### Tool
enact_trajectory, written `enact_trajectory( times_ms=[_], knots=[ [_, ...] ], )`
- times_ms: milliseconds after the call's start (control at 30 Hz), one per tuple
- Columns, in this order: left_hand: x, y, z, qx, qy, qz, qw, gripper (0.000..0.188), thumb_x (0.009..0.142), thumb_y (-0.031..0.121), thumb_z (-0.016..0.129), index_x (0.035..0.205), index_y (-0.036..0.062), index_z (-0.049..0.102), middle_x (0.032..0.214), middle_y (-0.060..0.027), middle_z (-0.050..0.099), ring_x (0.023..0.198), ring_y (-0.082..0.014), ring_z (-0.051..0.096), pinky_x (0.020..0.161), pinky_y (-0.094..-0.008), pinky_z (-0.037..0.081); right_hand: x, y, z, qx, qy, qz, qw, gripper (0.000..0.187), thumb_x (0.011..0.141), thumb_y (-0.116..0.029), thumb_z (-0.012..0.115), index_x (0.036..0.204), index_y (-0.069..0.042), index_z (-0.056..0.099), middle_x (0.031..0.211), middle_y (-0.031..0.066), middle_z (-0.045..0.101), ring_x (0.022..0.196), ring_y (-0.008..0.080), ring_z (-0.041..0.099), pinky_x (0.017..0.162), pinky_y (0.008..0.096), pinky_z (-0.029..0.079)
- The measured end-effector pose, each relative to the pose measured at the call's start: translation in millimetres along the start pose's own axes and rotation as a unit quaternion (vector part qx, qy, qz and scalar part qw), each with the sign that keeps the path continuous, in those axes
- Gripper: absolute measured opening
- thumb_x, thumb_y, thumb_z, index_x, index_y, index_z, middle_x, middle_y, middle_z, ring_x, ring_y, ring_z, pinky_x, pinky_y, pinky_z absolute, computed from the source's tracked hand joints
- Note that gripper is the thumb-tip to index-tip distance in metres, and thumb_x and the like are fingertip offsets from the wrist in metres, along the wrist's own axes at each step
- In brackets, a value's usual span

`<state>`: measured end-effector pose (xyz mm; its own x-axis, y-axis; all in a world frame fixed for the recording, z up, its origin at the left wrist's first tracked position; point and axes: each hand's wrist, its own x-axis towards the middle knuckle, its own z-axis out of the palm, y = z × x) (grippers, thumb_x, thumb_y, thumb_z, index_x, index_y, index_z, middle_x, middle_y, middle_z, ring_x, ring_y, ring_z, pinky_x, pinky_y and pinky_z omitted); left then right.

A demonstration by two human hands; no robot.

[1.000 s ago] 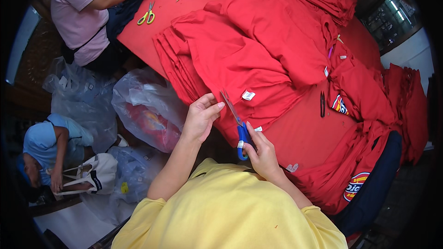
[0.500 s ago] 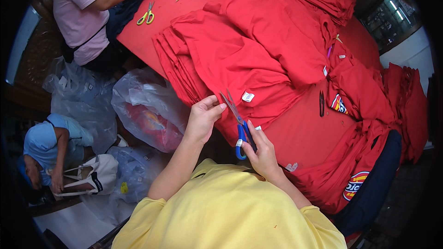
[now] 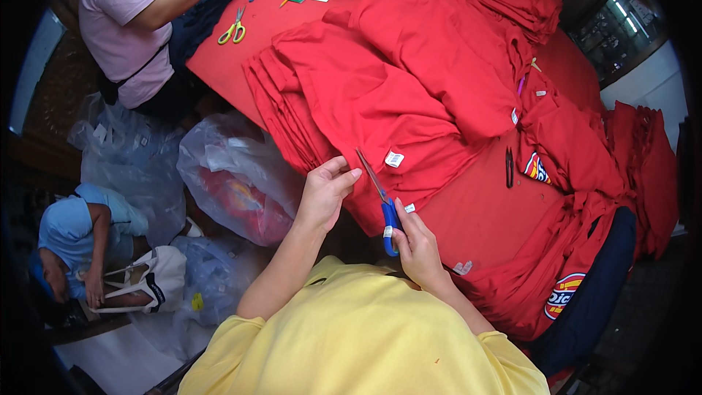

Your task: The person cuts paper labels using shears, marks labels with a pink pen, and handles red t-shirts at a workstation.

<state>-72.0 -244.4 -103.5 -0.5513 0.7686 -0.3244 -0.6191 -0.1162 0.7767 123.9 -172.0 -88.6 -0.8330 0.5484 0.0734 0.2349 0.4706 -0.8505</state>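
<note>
Blue-handled scissors (image 3: 390, 218) are in my right hand (image 3: 422, 249), the blades pointing away from me over red cloth and pressed nearly together. Just left of the blade tips, my left hand (image 3: 323, 194) is closed in a pinch, thumb against fingers. Whatever it pinches is too small to make out. Beneath and beyond both hands lies a stack of folded red garments (image 3: 380, 95), with a small white label (image 3: 394, 159) on the top one close to the scissors.
Black thread snips (image 3: 510, 167) lie on the red table (image 3: 468, 208), right of the stack. More red garments (image 3: 563, 139) are heaped at right. Yellow-handled scissors (image 3: 232, 32) lie near a co-worker in pink (image 3: 121, 0). Plastic bags (image 3: 234, 175) and a person in blue (image 3: 73, 230) are at left.
The scissors' blades have come together, and their handles have closed up in my right hand. My left hand has shifted slightly right, still pinched.
</note>
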Motion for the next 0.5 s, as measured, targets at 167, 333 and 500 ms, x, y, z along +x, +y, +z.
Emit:
enact_trajectory(
  times_ms=[167, 333, 500],
  knots=[
    [-1, 3, 0, -0.014, -0.019, 0.008, 1.000, 0.035, 0.085, -0.003, 0.060, 0.120, -0.0019, 0.056, 0.113, -0.0094, 0.063, 0.101, -0.0164, 0.061, 0.087, -0.0287, 0.049, 1, -3, -1, 0.043, -0.012, 0.031, 0.999, 0.053, 0.088, -0.008, 0.059, 0.136, 0.003, 0.041, 0.089, 0.0197, 0.055, 0.079, 0.0317, 0.058, 0.073, 0.0370, 0.047],
    [-4, 9, 3, -0.008, -0.034, 0.014, 0.999, 0.036, 0.086, -0.004, 0.059, 0.122, -0.0002, 0.056, 0.106, -0.0052, 0.063, 0.092, -0.0104, 0.059, 0.077, -0.0227, 0.048, 8, -7, -3, 0.037, -0.004, -0.007, 0.999, 0.055, 0.087, -0.013, 0.063, 0.136, 0.001, 0.043, 0.088, 0.0157, 0.057, 0.074, 0.0220, 0.058, 0.069, 0.0322, 0.048],
    [-6, 12, 5, -0.014, -0.046, 0.006, 0.999, 0.039, 0.085, -0.004, 0.059, 0.123, -0.0007, 0.054, 0.112, -0.0080, 0.062, 0.099, -0.0152, 0.061, 0.085, -0.0288, 0.050, 11, -1, -7, 0.224, -0.045, 0.129, 0.965, 0.049, 0.091, -0.012, 0.058, 0.137, -0.001, 0.044, 0.088, 0.0097, 0.059, 0.062, 0.0140, 0.055, 0.056, 0.0240, 0.046]
  ],
)
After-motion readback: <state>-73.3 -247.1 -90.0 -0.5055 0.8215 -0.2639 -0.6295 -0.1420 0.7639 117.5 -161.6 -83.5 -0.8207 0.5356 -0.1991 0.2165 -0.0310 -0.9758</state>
